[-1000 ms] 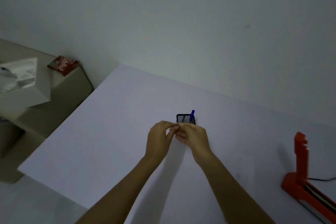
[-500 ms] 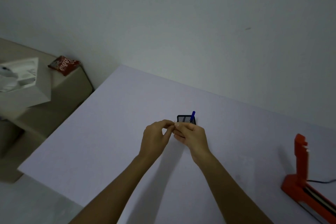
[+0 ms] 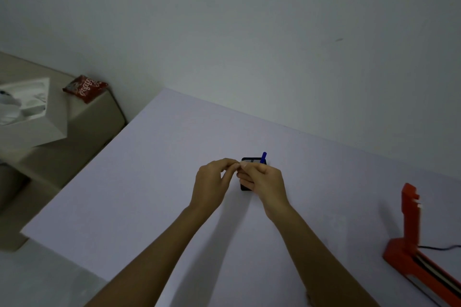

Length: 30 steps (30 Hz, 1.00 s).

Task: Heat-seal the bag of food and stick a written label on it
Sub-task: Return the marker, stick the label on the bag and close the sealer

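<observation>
**Both hands pinched together in front of the pen holder**

Your left hand (image 3: 214,182) and right hand (image 3: 264,182) meet over the middle of the white table (image 3: 149,182), fingertips touching just in front of the black mesh pen holder (image 3: 252,161); both hands are curled with thumb and forefinger pressed together, as if pinching something very small between them, but what it is cannot be told, since it is hidden by the fingers; it may be the label, though no label shows clearly; the right hand covers most of the pen holder, leaving only its top rim and a dark sliver below your fingers in sight; a blue pen (image 3: 263,157) stands in the holder, its cap poking up just beyond your right knuckles.

The red snack bag (image 3: 86,87) lies well apart from your hands, off the table to your far left, on top of a beige cardboard box (image 3: 94,127) against the wall; beside it on the same box sits an open white box (image 3: 27,112) with pale packing inside.

The orange heat sealer (image 3: 411,244) stands at the table's right edge, well apart from your right hand, its arm raised upright; a black cable (image 3: 439,247) trails from it toward the right; the stretch of table between your forearms and the sealer is bare.
</observation>
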Motion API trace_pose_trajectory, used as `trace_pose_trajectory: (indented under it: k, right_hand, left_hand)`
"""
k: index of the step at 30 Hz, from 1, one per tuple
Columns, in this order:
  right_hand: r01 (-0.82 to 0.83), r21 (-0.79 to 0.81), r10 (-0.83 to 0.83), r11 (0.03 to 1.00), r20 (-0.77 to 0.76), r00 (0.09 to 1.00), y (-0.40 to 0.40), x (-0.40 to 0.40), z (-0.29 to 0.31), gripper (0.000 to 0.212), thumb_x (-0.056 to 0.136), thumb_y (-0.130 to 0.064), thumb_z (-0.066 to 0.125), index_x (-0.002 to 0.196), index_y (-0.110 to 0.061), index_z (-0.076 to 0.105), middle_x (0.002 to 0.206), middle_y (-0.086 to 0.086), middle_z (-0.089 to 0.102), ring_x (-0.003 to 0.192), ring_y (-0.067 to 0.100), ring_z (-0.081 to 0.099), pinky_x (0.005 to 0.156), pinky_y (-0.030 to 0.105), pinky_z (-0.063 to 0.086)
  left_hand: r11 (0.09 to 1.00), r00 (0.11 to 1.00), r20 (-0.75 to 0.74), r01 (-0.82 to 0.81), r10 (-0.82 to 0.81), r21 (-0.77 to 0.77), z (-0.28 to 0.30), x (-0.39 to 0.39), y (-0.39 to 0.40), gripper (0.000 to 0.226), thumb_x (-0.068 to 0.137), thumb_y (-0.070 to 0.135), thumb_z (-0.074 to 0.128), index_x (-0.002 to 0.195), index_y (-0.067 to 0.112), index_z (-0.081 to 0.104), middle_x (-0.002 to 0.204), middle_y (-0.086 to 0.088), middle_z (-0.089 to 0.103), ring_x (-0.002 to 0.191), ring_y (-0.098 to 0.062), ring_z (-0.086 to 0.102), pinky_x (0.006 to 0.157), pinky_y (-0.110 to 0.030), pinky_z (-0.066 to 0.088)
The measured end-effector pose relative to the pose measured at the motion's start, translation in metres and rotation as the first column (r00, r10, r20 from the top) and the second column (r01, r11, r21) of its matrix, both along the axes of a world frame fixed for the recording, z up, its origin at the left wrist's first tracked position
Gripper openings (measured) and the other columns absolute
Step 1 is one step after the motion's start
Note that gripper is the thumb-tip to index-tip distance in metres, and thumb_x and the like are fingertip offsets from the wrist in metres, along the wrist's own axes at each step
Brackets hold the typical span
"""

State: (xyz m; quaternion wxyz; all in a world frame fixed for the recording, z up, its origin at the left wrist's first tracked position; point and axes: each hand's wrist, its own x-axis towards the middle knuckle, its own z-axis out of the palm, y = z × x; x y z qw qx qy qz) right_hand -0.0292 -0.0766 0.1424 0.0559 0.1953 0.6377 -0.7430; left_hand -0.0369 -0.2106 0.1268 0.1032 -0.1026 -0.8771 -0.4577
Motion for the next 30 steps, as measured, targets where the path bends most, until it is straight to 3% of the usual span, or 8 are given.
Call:
trace_pose_trajectory:
  k: [5, 8, 13, 18, 23, 30]
  right_hand:
    - [-0.002, -0.05, 0.002, 0.999, 0.015, 1.0, -0.001, 0.001, 0.001, 0.007, 0.086, -0.017, 0.069, 0.088, -0.013, 0.074, 0.088, 0.008, 0.076, 0.082, 0.017, 0.074, 0.073, 0.025, 0.059]
    - [0.004, -0.087, -0.002, 0.996, 0.034, 0.999, -0.002, 0.001, 0.0, 0.013, 0.085, -0.021, 0.071, 0.092, -0.01, 0.074, 0.089, 0.009, 0.076, 0.084, 0.019, 0.074, 0.077, 0.029, 0.06]
    - [0.013, -0.173, 0.0, 0.985, 0.075, 0.997, -0.003, 0.003, -0.002, 0.011, 0.086, -0.015, 0.07, 0.093, -0.007, 0.073, 0.093, 0.013, 0.075, 0.088, 0.023, 0.073, 0.08, 0.031, 0.06]
    - [-0.023, -0.17, 0.037, 0.985, 0.081, 0.996, -0.005, 0.007, -0.007, 0.019, 0.088, -0.013, 0.067, 0.103, -0.003, 0.071, 0.098, 0.013, 0.075, 0.09, 0.021, 0.073, 0.079, 0.03, 0.059]
    - [-0.038, -0.166, 0.048, 0.985, 0.054, 0.997, -0.006, 0.011, -0.011, 0.017, 0.09, -0.015, 0.065, 0.1, -0.004, 0.072, 0.098, 0.011, 0.075, 0.091, 0.02, 0.073, 0.08, 0.029, 0.059]
    - [-0.039, -0.156, 0.049, 0.987, 0.065, 0.997, -0.011, 0.014, -0.014, 0.017, 0.089, -0.018, 0.066, 0.099, -0.006, 0.072, 0.097, 0.012, 0.075, 0.09, 0.02, 0.073, 0.08, 0.029, 0.059]
  left_hand:
    - [0.997, 0.998, -0.068, 0.001, -0.007, -0.082, -0.004, 0.0, -0.001, 0.017, 0.093, 0.017, 0.058, 0.104, 0.014, 0.071, 0.095, 0.001, 0.074, 0.085, -0.011, 0.066, 0.078, -0.007, 0.042]
    - [0.99, 0.995, -0.095, -0.001, -0.012, -0.14, -0.007, 0.0, -0.002, 0.017, 0.092, 0.014, 0.059, 0.104, 0.014, 0.071, 0.095, 0.0, 0.074, 0.085, -0.012, 0.066, 0.078, -0.005, 0.038]
    - [0.967, 0.985, -0.168, -0.008, -0.036, -0.253, -0.014, 0.001, -0.005, 0.016, 0.087, 0.009, 0.066, 0.102, 0.013, 0.071, 0.09, -0.001, 0.074, 0.079, -0.016, 0.067, 0.074, -0.017, 0.044]
    - [0.98, 0.993, -0.117, -0.034, 0.011, -0.194, -0.013, 0.005, -0.006, 0.015, 0.093, 0.021, 0.058, 0.101, 0.017, 0.071, 0.092, 0.004, 0.073, 0.083, -0.011, 0.063, 0.074, -0.015, 0.041]
    - [0.978, 0.995, -0.093, 0.024, -0.045, -0.208, -0.016, 0.01, -0.011, 0.022, 0.093, 0.031, 0.058, 0.108, 0.022, 0.071, 0.099, 0.007, 0.074, 0.089, -0.009, 0.065, 0.078, -0.016, 0.045]
    - [0.984, 0.993, -0.079, 0.073, -0.087, -0.16, -0.013, 0.007, -0.02, 0.017, 0.093, 0.026, 0.059, 0.1, 0.02, 0.073, 0.092, 0.008, 0.075, 0.081, -0.007, 0.067, 0.077, -0.021, 0.054]
